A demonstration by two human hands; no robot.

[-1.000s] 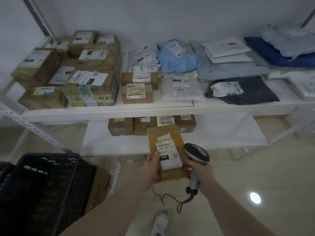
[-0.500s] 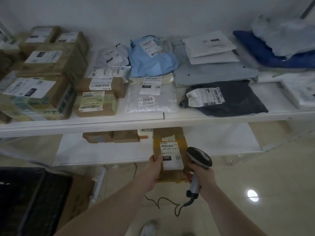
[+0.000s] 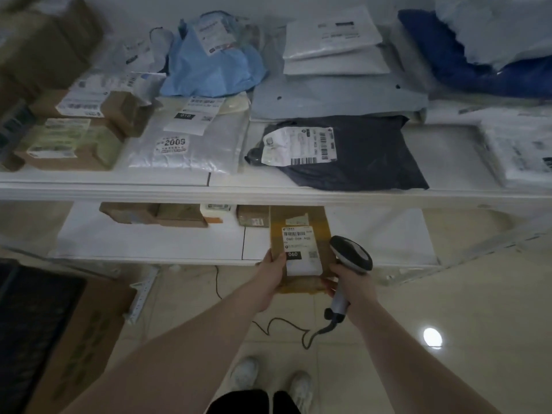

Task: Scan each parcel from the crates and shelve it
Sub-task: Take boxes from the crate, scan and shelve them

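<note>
A brown cardboard parcel [image 3: 301, 225] with a white label marked 060 is held out over the front of the lower shelf [image 3: 155, 243]. My left hand [image 3: 273, 270] grips its left edge, thumb on the label. My right hand [image 3: 346, 279] holds the handle of a grey and black barcode scanner [image 3: 351, 253], and its fingertips touch the parcel's lower right corner. The scanner's cable hangs down to the floor.
The upper shelf [image 3: 268, 194] carries cardboard boxes, a silver bag marked 2009 [image 3: 185, 150], a dark bag [image 3: 352, 150] and a light blue bag [image 3: 215, 64]. Small boxes [image 3: 152, 213] sit on the lower shelf. A black crate [image 3: 27, 324] and a cardboard box [image 3: 80, 339] stand at lower left.
I have stepped closer to the shelves, so the racks look larger and the crate slid to the left edge. The parcel has moved forward over the lower shelf's front; both grips are unchanged.
</note>
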